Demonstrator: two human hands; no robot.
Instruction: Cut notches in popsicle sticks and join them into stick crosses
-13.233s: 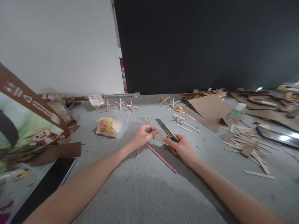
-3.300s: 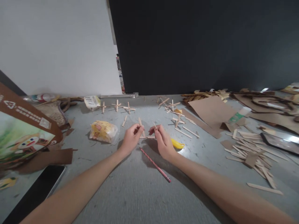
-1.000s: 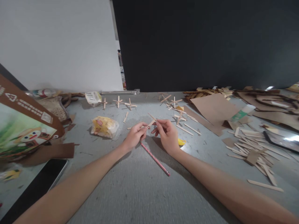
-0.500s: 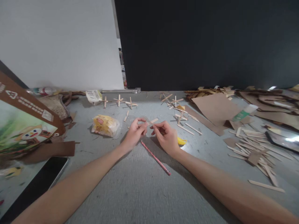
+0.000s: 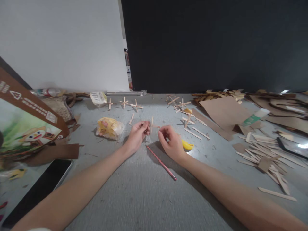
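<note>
My left hand is closed, its fingertips pinching a small cross of wooden craft sticks. One stick of the cross stands upright and another points towards the right. Close to that right-pointing end, my right hand has its fingers curled, with a gap between thumb and forefinger and nothing visible in it. A pink twisted pencil lies on the grey table below both hands. Beside my right wrist lies a yellow banana-shaped thing.
Several stick crosses stand at the back. A yellow snack packet is left of my hands; a phone lies near my left arm. On the right are loose craft sticks, cardboard and a glue stick.
The stick piece has turned in my left fingers, and now shows as a cross with one stick upright. My right fingers have come off it and loosened.
</note>
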